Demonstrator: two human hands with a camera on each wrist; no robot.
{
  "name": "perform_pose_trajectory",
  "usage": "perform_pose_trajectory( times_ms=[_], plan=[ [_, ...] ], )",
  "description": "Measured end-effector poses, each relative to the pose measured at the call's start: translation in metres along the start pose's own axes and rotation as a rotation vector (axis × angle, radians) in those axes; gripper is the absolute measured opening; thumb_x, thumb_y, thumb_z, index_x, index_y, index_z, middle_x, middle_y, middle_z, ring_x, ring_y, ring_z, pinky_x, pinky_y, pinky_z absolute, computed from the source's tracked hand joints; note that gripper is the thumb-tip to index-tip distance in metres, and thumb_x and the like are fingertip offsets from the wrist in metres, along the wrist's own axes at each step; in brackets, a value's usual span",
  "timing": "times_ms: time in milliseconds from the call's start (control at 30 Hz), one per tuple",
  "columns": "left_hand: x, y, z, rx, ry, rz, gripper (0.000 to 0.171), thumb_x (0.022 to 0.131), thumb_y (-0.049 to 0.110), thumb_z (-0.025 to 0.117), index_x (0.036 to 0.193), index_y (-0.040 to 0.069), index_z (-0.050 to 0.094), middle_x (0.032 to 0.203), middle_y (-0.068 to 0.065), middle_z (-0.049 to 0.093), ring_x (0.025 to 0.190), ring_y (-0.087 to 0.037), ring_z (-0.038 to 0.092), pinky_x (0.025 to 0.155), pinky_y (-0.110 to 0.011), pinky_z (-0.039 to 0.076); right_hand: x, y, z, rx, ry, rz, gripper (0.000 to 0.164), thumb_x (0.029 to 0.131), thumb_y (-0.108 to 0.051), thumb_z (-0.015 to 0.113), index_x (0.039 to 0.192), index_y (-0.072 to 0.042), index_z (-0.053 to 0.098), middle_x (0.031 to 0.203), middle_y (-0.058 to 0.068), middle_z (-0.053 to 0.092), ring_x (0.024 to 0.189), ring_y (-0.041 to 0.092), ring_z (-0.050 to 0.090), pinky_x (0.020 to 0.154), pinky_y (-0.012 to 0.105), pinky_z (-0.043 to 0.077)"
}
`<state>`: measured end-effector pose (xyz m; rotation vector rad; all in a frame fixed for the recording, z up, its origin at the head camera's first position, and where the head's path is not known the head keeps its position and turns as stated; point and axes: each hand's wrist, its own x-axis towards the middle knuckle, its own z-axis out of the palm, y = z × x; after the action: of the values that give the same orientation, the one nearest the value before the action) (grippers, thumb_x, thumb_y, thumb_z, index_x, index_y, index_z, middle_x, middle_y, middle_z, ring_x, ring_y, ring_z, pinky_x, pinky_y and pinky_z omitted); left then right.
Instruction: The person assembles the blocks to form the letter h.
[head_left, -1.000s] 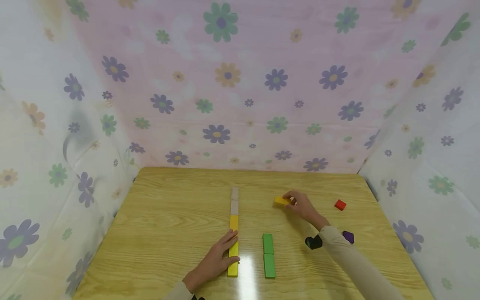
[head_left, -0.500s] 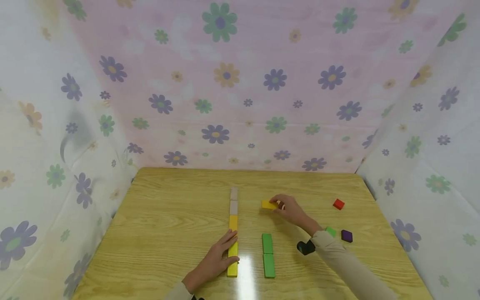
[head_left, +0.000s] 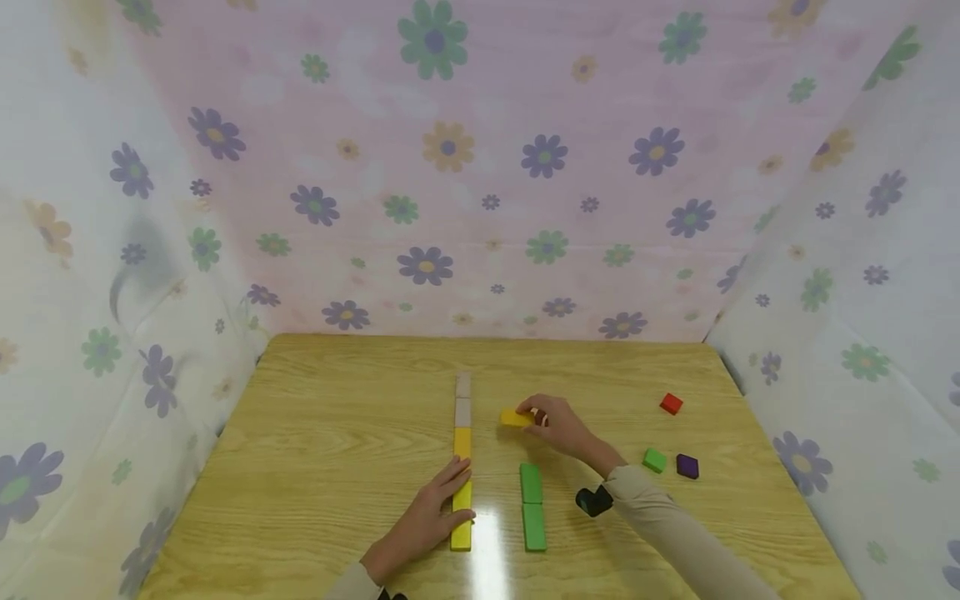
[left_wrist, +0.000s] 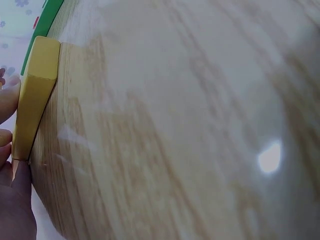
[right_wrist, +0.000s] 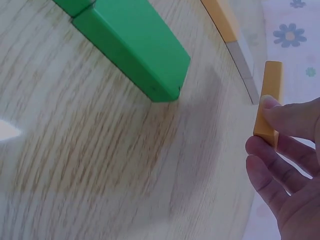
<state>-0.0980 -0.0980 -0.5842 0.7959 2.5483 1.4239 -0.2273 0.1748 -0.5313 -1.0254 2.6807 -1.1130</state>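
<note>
Right of the row (head_left: 462, 442), right hand (head_left: 562, 427) pinches orange block (head_left: 513, 418); left hand (head_left: 423, 523), fingers extended, on row. Likely light, rigid; grip long sides.

Head: looking forward and down from above near edge of table (head_left: 337, 433), taking in both far corners. Left wrist: low, close, skimming along table, tilted. Right wrist: close, tilted, facing across table, sharing gripped yellow block (right_wrist: 272, 79) with head view.

In head view, left grip (head_left: 422, 521) covers part of yellow row (head_left: 462, 495); right grip (head_left: 564, 428) partly hides yellow block (head_left: 513, 418).
</note>
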Motion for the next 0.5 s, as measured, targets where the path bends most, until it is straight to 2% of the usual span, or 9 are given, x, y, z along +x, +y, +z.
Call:
perform_pose_trajectory(
  times_ms=[333, 500],
  plan=[
    [0.0, -0.002, 0.0, 0.005, -0.019, -0.043, 0.063, 0.093, 0.027, 0.062, 0.143, -0.001, 0.037, 0.155, -0.008, 0.024, 0.142, -0.028, 0.016, 0.106, -0.05, 0.029, 0.006, -0.006, 0.016, 0.009, -0.036, -0.026, 0.023, 0.083, -0.002, 0.072, 0.105, -0.003, 0.066, 0.102, 0.009, 0.065, 0.072, 0.01, 0.055, 0.063, 0.024, 0.05],
    [0.0, -0.001, 0.0, 0.009, -0.015, -0.034, 0.063, 0.093, 0.027, 0.061, 0.143, -0.002, 0.037, 0.154, -0.01, 0.025, 0.142, -0.03, 0.017, 0.106, -0.05, 0.03, 0.01, -0.009, 0.024, 0.038, -0.038, -0.056, 0.022, 0.082, 0.0, 0.072, 0.103, 0.0, 0.067, 0.101, 0.012, 0.066, 0.072, 0.011, 0.057, 0.062, 0.024, 0.05]
  ],
)
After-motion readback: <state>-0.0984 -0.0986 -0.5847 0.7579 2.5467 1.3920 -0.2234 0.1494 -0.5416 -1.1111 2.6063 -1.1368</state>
